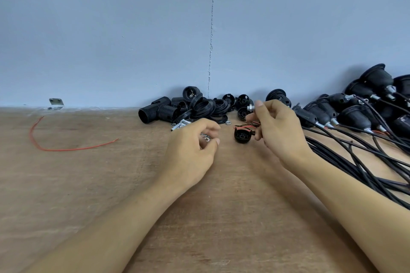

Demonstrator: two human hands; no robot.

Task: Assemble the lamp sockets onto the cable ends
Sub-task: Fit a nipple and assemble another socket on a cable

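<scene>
My right hand (pixel 277 126) holds a small silver threaded fitting (pixel 250 107) between thumb and forefinger, and its lower fingers grip a cable end with red and black wires (pixel 248 126). A black socket base (pixel 242 136) hangs on those wires just left of the hand, close to the table. My left hand (pixel 193 148) is curled over small silver washers (pixel 207 138) on the wood; whether it pinches one is hard to tell. Loose black socket shells and rings (pixel 182 108) are piled by the wall behind both hands.
Finished sockets on black cables (pixel 346 111) are heaped at the right, with cables (pixel 366 162) trailing across the wooden table (pixel 111 184). Silver metal tubes (pixel 180 125) lie left of my left hand. A loose red wire (pixel 66 149) lies at the left. A metal bracket (pixel 56 102) sits against the blue wall.
</scene>
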